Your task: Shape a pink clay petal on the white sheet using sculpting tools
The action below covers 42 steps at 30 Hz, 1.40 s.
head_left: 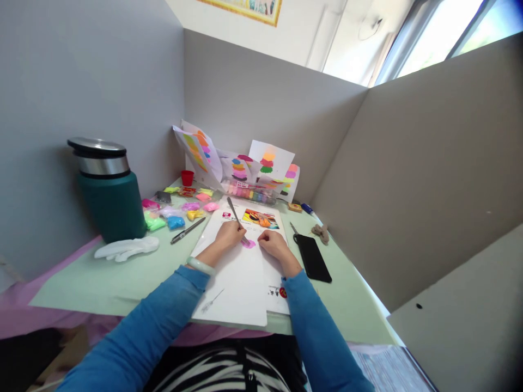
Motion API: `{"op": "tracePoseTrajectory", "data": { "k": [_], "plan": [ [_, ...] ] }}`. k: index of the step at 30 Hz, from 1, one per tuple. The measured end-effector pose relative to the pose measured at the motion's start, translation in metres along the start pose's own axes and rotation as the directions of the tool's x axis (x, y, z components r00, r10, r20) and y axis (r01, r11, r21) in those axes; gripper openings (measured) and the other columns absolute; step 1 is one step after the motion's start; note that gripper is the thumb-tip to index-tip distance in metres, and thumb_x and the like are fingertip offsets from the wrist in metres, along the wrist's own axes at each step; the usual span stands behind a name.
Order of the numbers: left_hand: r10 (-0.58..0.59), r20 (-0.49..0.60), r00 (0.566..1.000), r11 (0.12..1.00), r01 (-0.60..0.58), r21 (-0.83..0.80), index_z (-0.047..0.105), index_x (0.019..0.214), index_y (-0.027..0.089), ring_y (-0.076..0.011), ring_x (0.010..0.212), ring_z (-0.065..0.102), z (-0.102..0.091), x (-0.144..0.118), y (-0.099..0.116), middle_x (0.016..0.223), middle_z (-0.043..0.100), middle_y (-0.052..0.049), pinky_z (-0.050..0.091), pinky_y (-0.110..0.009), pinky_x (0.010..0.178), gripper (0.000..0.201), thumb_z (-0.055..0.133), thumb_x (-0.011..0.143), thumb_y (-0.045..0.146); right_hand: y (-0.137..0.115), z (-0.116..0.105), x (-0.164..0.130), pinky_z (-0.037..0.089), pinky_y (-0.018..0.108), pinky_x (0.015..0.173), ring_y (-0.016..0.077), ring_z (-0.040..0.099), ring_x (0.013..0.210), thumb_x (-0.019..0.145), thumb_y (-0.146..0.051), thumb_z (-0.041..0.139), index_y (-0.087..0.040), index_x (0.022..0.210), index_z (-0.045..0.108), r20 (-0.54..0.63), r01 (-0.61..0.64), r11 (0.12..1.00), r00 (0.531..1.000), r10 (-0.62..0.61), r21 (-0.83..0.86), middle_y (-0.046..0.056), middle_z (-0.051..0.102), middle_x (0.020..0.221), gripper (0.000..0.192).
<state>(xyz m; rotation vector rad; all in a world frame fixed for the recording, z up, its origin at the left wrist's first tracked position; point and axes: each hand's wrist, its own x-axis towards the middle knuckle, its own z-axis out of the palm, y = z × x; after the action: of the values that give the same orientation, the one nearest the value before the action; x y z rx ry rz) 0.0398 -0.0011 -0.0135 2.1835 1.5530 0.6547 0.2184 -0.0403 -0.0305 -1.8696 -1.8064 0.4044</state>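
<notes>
My left hand grips a thin metal tool; the handle slants up and away and the tip rests on a flattened pink clay patch. That patch lies on white paper sheets in front of me. My right hand sits on the paper just right of the pink clay, fingers curled and touching the sheet beside it. A small colour picture is printed on the paper beyond my hands.
A teal flask and a white glove are at left. Clay lumps, a pen, a red cup, a clay-stick box and colour-daubed sheets lie behind. A black phone lies at right. Grey partitions enclose the desk.
</notes>
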Motion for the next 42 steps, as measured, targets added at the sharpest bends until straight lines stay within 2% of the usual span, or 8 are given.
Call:
{"op": "tracePoseTrajectory", "data": {
  "k": [7, 15, 20, 24, 31, 35, 38, 42],
  "plan": [
    [-0.016, -0.054, 0.998, 0.998, 0.013, -0.058, 0.073, 0.082, 0.016, -0.0206, 0.084, 0.066, 0.0013, 0.0056, -0.0063, 0.081, 0.073, -0.009, 0.045, -0.025, 0.074, 0.028, 0.05, 0.081, 0.033, -0.0005, -0.0003, 0.0, 0.039, 0.022, 0.066, 0.0149, 0.059, 0.078, 0.071, -0.015, 0.054, -0.02, 0.08, 0.068, 0.005, 0.001, 1.0, 1.0, -0.001, -0.006, 0.001, 0.07, 0.085, 0.017],
    [-0.09, -0.067, 0.994, 0.995, 0.093, 0.044, 0.072, 0.081, 0.016, -0.0221, 0.089, 0.065, -0.0003, 0.0066, -0.0091, 0.091, 0.072, -0.012, 0.045, -0.026, 0.075, 0.028, 0.051, 0.081, 0.034, -0.0016, -0.0011, -0.0009, 0.04, 0.023, 0.067, 0.0151, 0.059, 0.079, 0.071, -0.015, 0.055, -0.02, 0.079, 0.068, 0.004, -0.006, 1.0, 1.0, 0.006, -0.011, 0.001, 0.07, 0.086, 0.016],
    [-0.01, -0.033, 0.999, 0.999, 0.009, -0.036, 0.072, 0.078, 0.016, -0.0209, 0.086, 0.065, -0.0004, 0.0032, -0.0029, 0.083, 0.073, -0.009, 0.044, -0.024, 0.074, 0.029, 0.051, 0.082, 0.035, -0.0024, -0.0017, -0.0012, 0.04, 0.023, 0.068, 0.0152, 0.059, 0.079, 0.071, -0.015, 0.055, -0.02, 0.08, 0.068, 0.01, -0.002, 1.0, 1.0, 0.002, -0.013, 0.001, 0.07, 0.087, 0.017],
    [0.021, -0.005, 1.0, 0.998, -0.021, -0.056, 0.073, 0.082, 0.016, -0.0216, 0.088, 0.065, 0.0027, 0.0012, -0.0004, 0.089, 0.074, -0.009, 0.044, -0.025, 0.075, 0.025, 0.054, 0.08, 0.033, -0.0019, -0.0013, -0.0013, 0.04, 0.023, 0.067, 0.0152, 0.059, 0.078, 0.071, -0.015, 0.055, -0.02, 0.08, 0.068, 0.007, 0.003, 1.0, 1.0, -0.002, -0.012, 0.001, 0.07, 0.085, 0.016],
    [-0.098, -0.066, 0.993, 0.995, 0.1, 0.021, 0.072, 0.081, 0.015, -0.0224, 0.088, 0.065, -0.0023, 0.0043, -0.0063, 0.09, 0.073, -0.011, 0.045, -0.026, 0.074, 0.027, 0.052, 0.081, 0.034, -0.0011, -0.0007, -0.0007, 0.039, 0.022, 0.065, 0.0149, 0.059, 0.078, 0.071, -0.015, 0.055, -0.02, 0.08, 0.068, 0.006, -0.004, 1.0, 1.0, 0.004, -0.017, 0.001, 0.07, 0.086, 0.016],
    [-0.03, -0.043, 0.999, 0.999, 0.029, -0.038, 0.072, 0.078, 0.015, -0.0207, 0.084, 0.066, -0.0005, 0.004, -0.0035, 0.08, 0.073, -0.009, 0.045, -0.024, 0.072, 0.029, 0.051, 0.082, 0.034, -0.0013, -0.0008, -0.001, 0.04, 0.022, 0.066, 0.0148, 0.059, 0.078, 0.071, -0.015, 0.055, -0.02, 0.08, 0.068, 0.004, 0.002, 1.0, 1.0, -0.002, -0.015, 0.001, 0.07, 0.085, 0.016],
    [0.021, -0.017, 1.0, 0.998, -0.022, -0.062, 0.073, 0.081, 0.016, -0.0208, 0.085, 0.066, 0.0042, 0.0037, -0.0019, 0.084, 0.074, -0.008, 0.045, -0.024, 0.072, 0.027, 0.053, 0.08, 0.034, -0.0013, -0.0007, -0.001, 0.04, 0.022, 0.067, 0.0151, 0.059, 0.078, 0.071, -0.015, 0.055, -0.02, 0.079, 0.068, 0.004, 0.006, 1.0, 1.0, -0.006, -0.01, 0.001, 0.07, 0.085, 0.016],
    [-0.008, -0.029, 1.0, 1.0, 0.008, 0.003, 0.073, 0.083, 0.016, -0.0217, 0.088, 0.065, 0.0065, 0.0056, -0.0056, 0.092, 0.073, -0.01, 0.044, -0.025, 0.073, 0.026, 0.053, 0.08, 0.033, -0.0021, -0.0011, -0.0013, 0.04, 0.023, 0.066, 0.0155, 0.059, 0.078, 0.071, -0.015, 0.054, -0.02, 0.079, 0.068, 0.005, 0.001, 1.0, 1.0, -0.001, -0.012, 0.001, 0.07, 0.085, 0.017]
  ]
}}
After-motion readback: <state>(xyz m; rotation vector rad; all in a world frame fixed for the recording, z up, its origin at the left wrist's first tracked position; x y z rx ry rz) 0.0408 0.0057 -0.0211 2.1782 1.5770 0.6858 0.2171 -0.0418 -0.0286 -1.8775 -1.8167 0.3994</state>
